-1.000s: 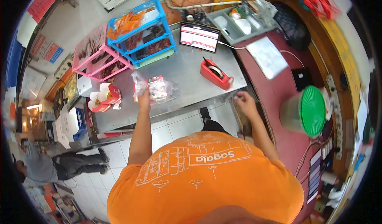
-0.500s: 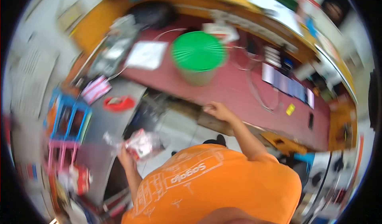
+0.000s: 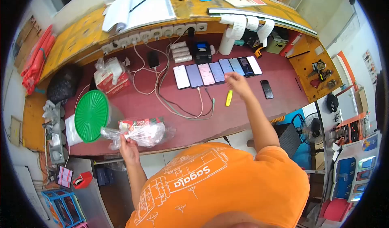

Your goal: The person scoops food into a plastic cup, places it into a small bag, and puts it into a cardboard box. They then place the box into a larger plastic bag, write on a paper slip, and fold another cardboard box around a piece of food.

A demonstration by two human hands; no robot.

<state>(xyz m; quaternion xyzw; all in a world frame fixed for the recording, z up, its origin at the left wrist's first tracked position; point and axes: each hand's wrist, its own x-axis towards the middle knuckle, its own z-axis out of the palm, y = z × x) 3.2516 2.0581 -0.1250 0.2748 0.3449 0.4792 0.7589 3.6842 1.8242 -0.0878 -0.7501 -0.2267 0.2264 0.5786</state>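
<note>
My left hand (image 3: 130,150) is closed on the gathered neck of a clear plastic bag (image 3: 150,134) with red and white contents, held over the near left edge of the desk. A tub with a ridged green lid (image 3: 92,116) stands just beyond that hand. My right hand (image 3: 238,84) hovers with loosely bent fingers, slightly apart, near a row of several smartphones (image 3: 206,74). Nothing shows in its grasp. Below it lies a yellow highlighter (image 3: 229,98). To its right is a separate dark phone (image 3: 266,89).
Charging cables (image 3: 162,94) run across the red desk (image 3: 190,132) to a strip of sockets (image 3: 156,33). A small black printer (image 3: 201,51) and a paper roll (image 3: 227,41) stand behind the phones. An open notebook (image 3: 148,11) lies on the upper shelf. A fan (image 3: 312,126) stands at right.
The view has turned to face the desk. My left hand has brought the plastic bag from beside the grey side table to the desk edge. My right hand has moved over the desk, near the phones.
</note>
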